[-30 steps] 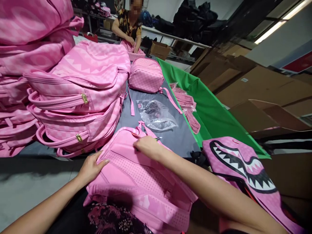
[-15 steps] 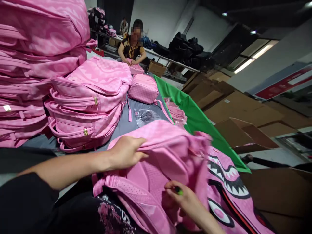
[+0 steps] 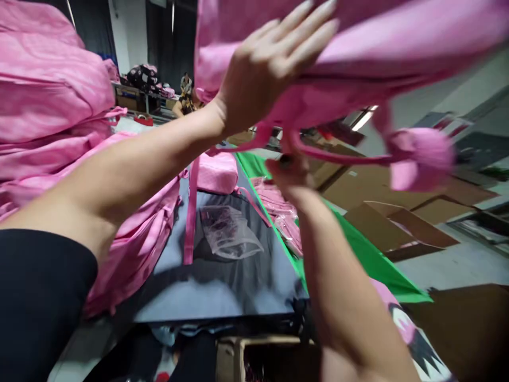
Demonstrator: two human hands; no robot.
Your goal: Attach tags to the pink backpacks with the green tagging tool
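Pink fabric backpack (image 3: 377, 48) held high above the grey worktop (image 3: 222, 286), cut off by the top edge.

The left hand (image 3: 262, 69) lies flat against it, grip released and fingers spread. The right hand (image 3: 292, 172) has its grip clenched on a thin pink strap (image 3: 342, 156) underneath. Motion blur makes any print unreadable. A bare grey stretch runs to the worktop's near edge, between the stacked pink backpacks (image 3: 51, 106) and the green cloth (image 3: 358, 254). A clear plastic bag (image 3: 228, 233) lies mid-worktop.

Indoor light moderate; ceiling strip lamp (image 3: 363, 119) glares behind bag (image 3: 397, 48). My left hand (image 3: 270, 63) and bag smeared by motion blur. Table (image 3: 222, 286) sharper, shadowed at near edge. Corners stretched by wide lens.
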